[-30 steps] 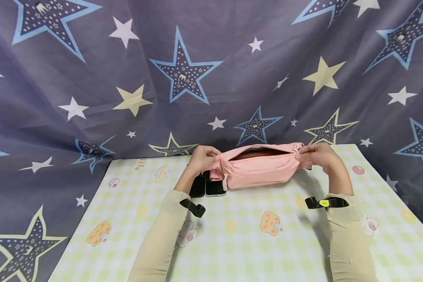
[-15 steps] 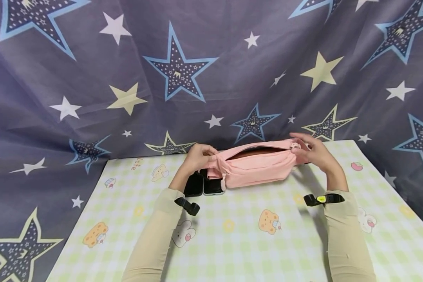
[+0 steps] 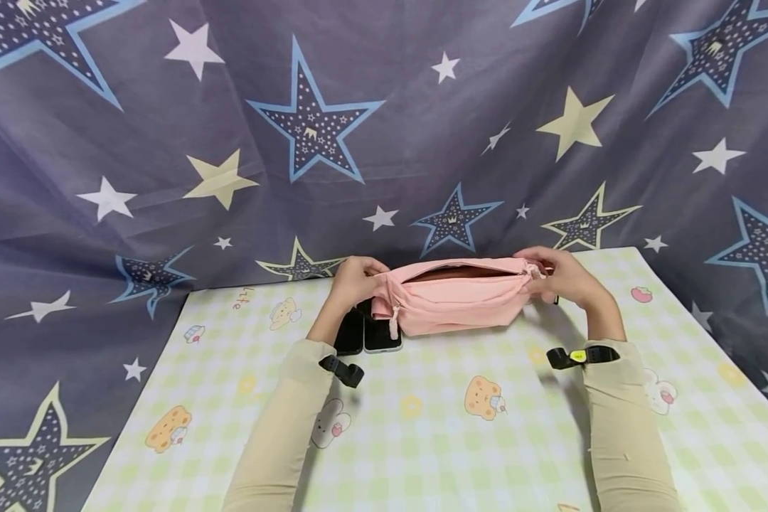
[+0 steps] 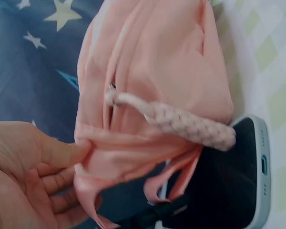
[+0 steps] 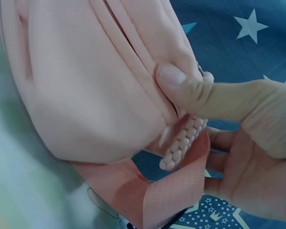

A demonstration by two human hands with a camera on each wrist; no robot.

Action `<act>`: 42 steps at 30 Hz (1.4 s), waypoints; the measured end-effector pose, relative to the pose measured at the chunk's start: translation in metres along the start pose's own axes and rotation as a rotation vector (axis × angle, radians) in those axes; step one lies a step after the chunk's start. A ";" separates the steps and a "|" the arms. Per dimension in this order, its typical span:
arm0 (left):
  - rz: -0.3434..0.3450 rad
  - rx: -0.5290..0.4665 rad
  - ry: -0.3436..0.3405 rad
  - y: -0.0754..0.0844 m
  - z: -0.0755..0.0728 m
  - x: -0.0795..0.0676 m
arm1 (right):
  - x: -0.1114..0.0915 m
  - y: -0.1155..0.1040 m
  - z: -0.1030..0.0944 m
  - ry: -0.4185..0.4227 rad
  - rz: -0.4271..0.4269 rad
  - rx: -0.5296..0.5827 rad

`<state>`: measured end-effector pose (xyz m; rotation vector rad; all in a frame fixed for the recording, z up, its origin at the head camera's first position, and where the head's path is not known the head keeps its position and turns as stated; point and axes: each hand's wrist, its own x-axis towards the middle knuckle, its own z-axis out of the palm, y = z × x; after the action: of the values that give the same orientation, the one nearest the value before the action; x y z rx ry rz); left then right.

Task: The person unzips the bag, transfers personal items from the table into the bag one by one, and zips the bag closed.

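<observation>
A pink waist bag (image 3: 464, 302) stands at the back of the table, its top zipper gaping over a dark interior. My left hand (image 3: 353, 283) pinches the bag's left end between thumb and fingers, beside a braided zipper pull (image 4: 190, 125). At the opposite end, my right hand (image 3: 566, 279) grips the bag, thumb on the front and fingers behind; another braided pull (image 5: 183, 143) and a pink strap (image 5: 176, 191) hang there. Two black-screened phones lie by the bag's left end: one phone (image 3: 382, 337) partly under it, the other phone (image 3: 350, 334) further left.
A green-and-white checked cloth with cartoon prints covers the table (image 3: 422, 441). Right behind the table's back edge hangs a dark curtain (image 3: 339, 213) with stars. Each sleeve carries a black wrist strap (image 3: 342, 371).
My right hand's fingers spread, then closed again around the bag's right end. The left hand keeps its pinch. The bag's opening looks slightly narrower than one second ago.
</observation>
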<state>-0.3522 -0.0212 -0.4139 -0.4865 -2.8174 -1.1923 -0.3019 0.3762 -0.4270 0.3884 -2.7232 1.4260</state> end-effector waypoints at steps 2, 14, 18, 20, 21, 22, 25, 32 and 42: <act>-0.022 0.071 0.024 0.009 0.000 -0.002 | 0.001 0.000 0.000 0.015 0.016 -0.004; 0.090 0.033 0.148 0.128 0.043 -0.007 | 0.005 -0.008 0.000 0.036 0.038 -0.041; 0.142 -0.031 0.165 0.164 0.073 0.001 | 0.003 -0.016 0.001 0.028 0.061 -0.045; 0.146 -0.030 0.172 0.175 0.088 0.005 | 0.003 -0.016 0.001 0.030 0.067 -0.056; 0.146 -0.016 0.171 0.178 0.096 0.007 | 0.003 -0.015 0.001 0.032 0.069 -0.059; 0.146 0.004 0.171 0.181 0.103 0.009 | 0.004 -0.010 0.002 0.038 0.068 -0.064; 0.151 0.098 0.162 0.184 0.124 0.014 | 0.004 -0.006 0.002 0.053 0.044 -0.069; 0.272 0.579 0.140 0.183 0.160 0.019 | 0.003 -0.011 0.004 0.053 0.020 -0.021; 0.259 0.733 0.083 0.187 0.172 0.021 | 0.003 -0.009 0.002 0.049 0.021 -0.016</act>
<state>-0.3022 0.2285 -0.4023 -0.6750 -2.7329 -0.0991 -0.3022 0.3688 -0.4201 0.3199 -2.7067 1.3980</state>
